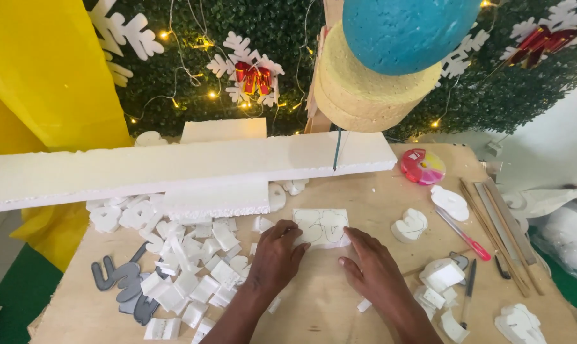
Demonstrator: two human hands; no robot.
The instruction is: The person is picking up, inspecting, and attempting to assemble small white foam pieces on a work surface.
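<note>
At far left we see grey letters (124, 286), then foam scraps (193, 267) heaped on the table (320, 306). Our left hand (277, 255) lies flat, fingers on the foam piece's (321, 227) left edge. Our right hand (374, 271), open, presses its lower right corner. Farther right lies a pink pen (464, 234).

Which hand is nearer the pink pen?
Right. The right hand lies beside the foam piece, with bare wood between it and the pink pen. The left hand is across the foam piece, farther away.
</note>
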